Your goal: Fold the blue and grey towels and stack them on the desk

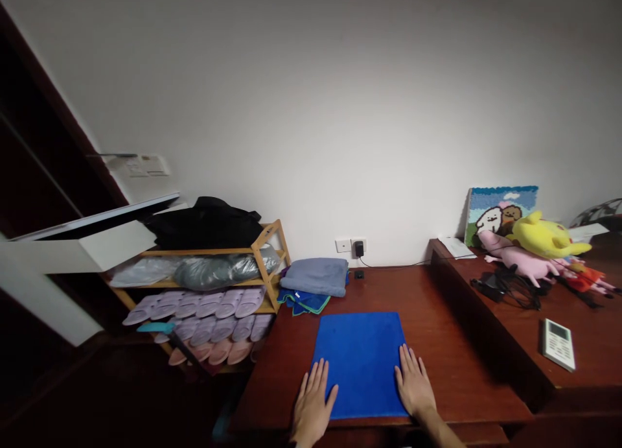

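A blue cloth (362,364) lies spread flat on the reddish-brown wooden tabletop (457,377), its near edge close to the front of the table. My left hand (313,399) rests palm down at the cloth's left edge, fingers stretched out and pointing away from me. At the right edge, my right hand (414,380) also lies flat, fingers extended over the border of the cloth. Neither hand holds anything. Behind the blue cloth is a stack of folded cloths, with a grey-blue towel (315,277) on top and a green-edged blue cloth (304,302) beneath.
Left of the table stands a wooden rack (272,266) with several slippers (223,303) and a black bag (208,224). A raised surface on the right carries plush toys (547,234), a picture (503,208), cables and a white remote (558,343). A black plug (359,248) sits in the wall socket.
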Demonstrator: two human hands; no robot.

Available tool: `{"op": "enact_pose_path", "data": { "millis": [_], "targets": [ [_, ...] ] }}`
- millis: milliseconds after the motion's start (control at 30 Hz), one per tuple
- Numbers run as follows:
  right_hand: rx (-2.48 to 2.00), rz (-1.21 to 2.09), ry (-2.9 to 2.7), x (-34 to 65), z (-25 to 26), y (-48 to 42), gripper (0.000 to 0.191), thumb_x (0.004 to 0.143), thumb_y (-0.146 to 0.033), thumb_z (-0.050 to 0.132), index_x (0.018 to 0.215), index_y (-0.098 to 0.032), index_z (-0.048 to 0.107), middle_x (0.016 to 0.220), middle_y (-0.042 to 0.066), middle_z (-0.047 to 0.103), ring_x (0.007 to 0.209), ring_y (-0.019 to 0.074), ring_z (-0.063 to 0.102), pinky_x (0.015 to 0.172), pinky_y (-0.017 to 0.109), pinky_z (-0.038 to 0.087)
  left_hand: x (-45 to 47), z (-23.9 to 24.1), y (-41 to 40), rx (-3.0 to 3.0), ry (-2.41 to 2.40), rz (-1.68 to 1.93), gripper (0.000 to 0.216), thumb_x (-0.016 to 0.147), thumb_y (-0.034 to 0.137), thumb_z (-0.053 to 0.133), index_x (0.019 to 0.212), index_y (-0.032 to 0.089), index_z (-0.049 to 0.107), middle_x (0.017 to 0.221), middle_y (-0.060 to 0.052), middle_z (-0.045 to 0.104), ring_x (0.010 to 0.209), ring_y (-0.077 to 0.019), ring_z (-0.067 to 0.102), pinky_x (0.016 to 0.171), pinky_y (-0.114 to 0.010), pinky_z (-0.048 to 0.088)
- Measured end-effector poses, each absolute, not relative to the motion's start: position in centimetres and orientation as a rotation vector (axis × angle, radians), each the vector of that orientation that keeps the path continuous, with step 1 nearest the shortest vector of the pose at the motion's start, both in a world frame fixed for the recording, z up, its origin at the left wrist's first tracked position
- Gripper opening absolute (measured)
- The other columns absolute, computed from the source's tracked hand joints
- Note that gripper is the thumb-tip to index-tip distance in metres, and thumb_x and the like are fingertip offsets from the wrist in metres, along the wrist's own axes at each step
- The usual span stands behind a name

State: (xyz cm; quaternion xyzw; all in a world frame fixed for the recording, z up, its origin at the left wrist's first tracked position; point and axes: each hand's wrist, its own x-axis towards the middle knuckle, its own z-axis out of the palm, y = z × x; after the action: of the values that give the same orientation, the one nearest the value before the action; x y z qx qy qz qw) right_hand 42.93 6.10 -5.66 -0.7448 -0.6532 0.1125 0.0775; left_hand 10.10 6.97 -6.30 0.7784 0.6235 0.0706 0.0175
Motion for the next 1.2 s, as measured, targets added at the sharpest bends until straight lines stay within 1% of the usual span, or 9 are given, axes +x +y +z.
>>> {"op": "enact_pose_path", "data": {
  "millis": [267,433,533,633,767,900,1033,1133,1200],
  "targets": [
    [-2.224,0.356,-1.94,43.1,-6.1,6.3,0.07,0.1,-0.048,0.017,0.161,-0.015,0.023,0.168,0.002,0.02,0.157,0.0222,0.016,0.128,0.045,0.012,6.9,-6.7,6.6,2.386,2.038,0.203,0.066,0.104,0.057,0.023,0.161,0.026,0.018,0.167,0.0,0.023,0.154,-0.0235,0.023,0.127,-0.048,0.026],
    [-2.248,0.362,-1.868,43.1,-4.9,8.4,0.069,0.101,-0.047,0.011,0.162,-0.019,0.021,0.169,-0.002,0.017,0.156,0.0221,0.018,0.128,0.046,0.012,6.9,-7.1,6.6,2.405,2.03,0.229,0.066,0.104,0.057,0.025,0.162,0.027,0.012,0.167,0.0,0.021,0.155,-0.024,0.021,0.127,-0.05,0.026],
    [-2.245,0.353,-1.872,43.1,-3.6,11.7,0.067,0.101,-0.045,0.01,0.163,-0.019,0.019,0.169,-0.003,0.016,0.157,0.0216,0.014,0.127,0.044,0.01,6.8,-7.3,6.7,2.404,2.004,0.253,0.067,0.104,0.056,0.025,0.162,0.027,0.007,0.167,0.001,0.02,0.155,-0.0239,0.022,0.127,-0.05,0.026],
    [-2.25,0.355,-1.879,43.3,-3.1,15.5,0.067,0.102,-0.045,0.012,0.163,-0.018,0.019,0.17,-0.001,0.016,0.157,0.0214,0.01,0.127,0.043,0.008,6.5,-7.7,6.7,2.382,1.995,0.242,0.068,0.104,0.056,0.025,0.16,0.028,-0.002,0.168,0.002,0.016,0.155,-0.024,0.02,0.128,-0.051,0.025],
    [-2.268,0.378,-1.865,43.7,-4.5,18.5,0.068,0.101,-0.044,0.014,0.162,-0.015,0.019,0.17,0.003,0.017,0.157,0.0225,0.01,0.127,0.045,0.005,5.6,-8.7,6.6,2.355,1.981,0.185,0.068,0.104,0.054,0.024,0.158,0.03,-0.011,0.168,0.004,0.012,0.155,-0.0228,0.02,0.128,-0.05,0.025],
    [-2.287,0.347,-1.876,43.9,-6.3,18.9,0.069,0.101,-0.045,0.011,0.163,-0.014,0.014,0.17,0.001,0.015,0.158,0.0216,0.008,0.127,0.044,0.001,5.6,-8.0,7.3,2.332,1.986,0.215,0.07,0.105,0.052,0.025,0.158,0.03,-0.015,0.169,0.002,0.009,0.155,-0.0236,0.02,0.127,-0.051,0.028],
    [-2.309,0.308,-1.895,44.0,-6.5,18.7,0.068,0.101,-0.044,0.011,0.163,-0.015,0.014,0.17,0.0,0.014,0.158,0.0222,0.008,0.127,0.044,0.002,11.5,-4.4,11.1,2.364,2.008,0.414,0.068,0.107,0.047,0.024,0.161,0.026,-0.011,0.17,-0.002,0.009,0.156,-0.0238,0.015,0.128,-0.05,0.025],
    [-2.302,0.313,-1.908,44.0,-6.3,18.6,0.068,0.101,-0.044,0.011,0.162,-0.014,0.014,0.17,0.001,0.014,0.158,0.0223,0.008,0.127,0.044,0.003,19.5,-2.4,14.9,2.537,1.694,0.471,0.064,0.108,0.045,0.023,0.163,0.024,-0.001,0.17,-0.003,0.013,0.157,-0.022,0.015,0.128,-0.046,0.025],
    [-2.3,0.304,-1.928,44.1,-6.4,18.6,0.068,0.101,-0.043,0.012,0.162,-0.014,0.014,0.17,0.001,0.014,0.158,0.0224,0.008,0.127,0.045,0.004,24.3,-2.4,17.1,2.585,1.498,0.442,0.062,0.107,0.047,0.022,0.163,0.023,0.007,0.17,-0.003,0.018,0.157,-0.0207,0.016,0.129,-0.044,0.023]
  ]
}}
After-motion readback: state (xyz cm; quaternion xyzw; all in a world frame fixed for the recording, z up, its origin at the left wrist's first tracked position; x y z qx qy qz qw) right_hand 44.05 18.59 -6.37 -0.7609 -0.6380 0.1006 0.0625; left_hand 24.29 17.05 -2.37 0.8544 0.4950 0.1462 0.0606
